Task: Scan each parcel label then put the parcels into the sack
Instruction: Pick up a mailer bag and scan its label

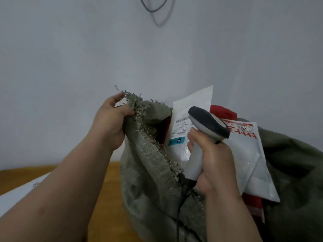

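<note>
Head view: left hand [111, 123] grips frayed grey-green woven sack [153, 165] rim; right hand [213, 165] clasps grey-and-white handheld barcode scanner [208, 126]. Rim could slip, covering white plastic mailer parcel [188, 123] label.

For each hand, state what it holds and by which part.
Left hand grips the sack by its frayed rim; right hand holds the scanner by its handle.

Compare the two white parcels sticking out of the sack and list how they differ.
The upright parcel stands tall at the sack's mouth; the red-printed parcel lies tilted to its right. The upright parcel shows a barcode label with a teal strip; the red-printed parcel shows bold red lettering. The scanner partly covers both. Both are white plastic mailers.
</note>
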Available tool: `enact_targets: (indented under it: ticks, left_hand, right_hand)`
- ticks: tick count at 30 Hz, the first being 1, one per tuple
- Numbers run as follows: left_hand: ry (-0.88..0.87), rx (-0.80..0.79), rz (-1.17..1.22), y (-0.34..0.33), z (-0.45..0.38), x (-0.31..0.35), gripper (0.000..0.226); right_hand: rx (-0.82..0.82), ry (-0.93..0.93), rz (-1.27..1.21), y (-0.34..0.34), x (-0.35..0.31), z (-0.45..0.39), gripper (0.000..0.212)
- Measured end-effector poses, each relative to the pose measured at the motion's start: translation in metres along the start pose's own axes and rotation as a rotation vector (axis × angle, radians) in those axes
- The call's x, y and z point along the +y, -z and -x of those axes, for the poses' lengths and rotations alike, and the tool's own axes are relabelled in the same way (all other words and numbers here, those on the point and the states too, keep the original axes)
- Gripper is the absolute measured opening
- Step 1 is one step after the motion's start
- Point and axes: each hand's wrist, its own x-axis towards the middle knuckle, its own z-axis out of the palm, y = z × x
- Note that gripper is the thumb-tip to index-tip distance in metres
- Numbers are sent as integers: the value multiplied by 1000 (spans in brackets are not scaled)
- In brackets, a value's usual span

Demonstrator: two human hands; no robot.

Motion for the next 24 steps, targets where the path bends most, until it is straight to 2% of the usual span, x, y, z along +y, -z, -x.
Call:
enact_targets:
  ticks: [3, 7, 9, 12, 17, 20, 24]
  left_hand:
    - [18, 14, -20, 8, 3, -13, 48]
    - [64, -21, -96, 19, 7, -35, 46]
    - [64, -60, -153, 21, 8, -42, 46]
    - [42, -83, -204, 25, 11, -45, 45]
    - [9, -60, -231, 40, 19, -44, 45]
    - [16, -20, -267, 58, 26, -43, 48]
    - [42, 9, -279, 93, 39, -40, 45]
  right_hand:
    - [-7, -69, -69, 1, 7, -9, 8]
    - [-177, -317, 113, 1, 24, -15, 14]
    - [-243, -363, 210, 0, 30, -12, 13]
    - [-247, -309, 273, 1, 35, -9, 10]
    - [-169, -91, 201, 2, 19, -9, 11]
    - [-224, -64, 125, -6, 8, 4, 11]
    - [-272, 9, 147, -26, 1, 37, 14]
